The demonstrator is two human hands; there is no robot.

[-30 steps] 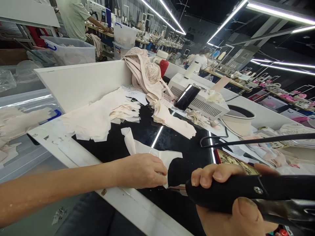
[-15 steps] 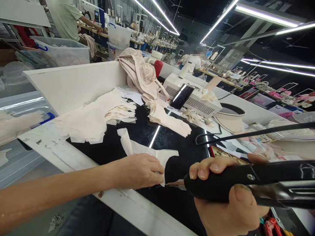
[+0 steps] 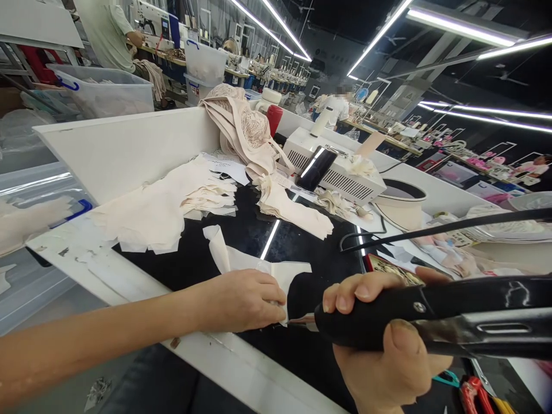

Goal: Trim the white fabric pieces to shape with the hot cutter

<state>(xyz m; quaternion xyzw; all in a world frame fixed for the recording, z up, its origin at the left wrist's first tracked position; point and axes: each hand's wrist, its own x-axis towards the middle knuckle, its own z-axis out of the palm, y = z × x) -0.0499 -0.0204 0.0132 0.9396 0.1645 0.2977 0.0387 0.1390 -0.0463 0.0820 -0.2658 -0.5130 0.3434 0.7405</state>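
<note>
My left hand (image 3: 252, 296) lies near the front edge of the black work surface (image 3: 190, 264), its fingers closed on a curved cream fabric piece (image 3: 241, 259). Part of the cloth is hidden under the hand. In my right hand (image 3: 388, 356) is a black hand tool (image 3: 366, 325) with a thin pointed metal tip (image 3: 304, 321). The tip is at the fabric's lower right corner, close to my left fingertips; whether it touches the cloth I cannot tell.
Cream fabric pieces are piled at left (image 3: 150, 213), with a smaller stack (image 3: 293, 207) behind. A bra (image 3: 245, 126) lies near a white vented machine (image 3: 345, 178). A black cable (image 3: 444, 230) crosses at right. Red-handled tools (image 3: 474, 394) lie lower right.
My right hand and the black tool have shifted slightly left, though the tip stays by the fabric's corner. My left hand keeps its hold on the cloth. The view has moved a little.
</note>
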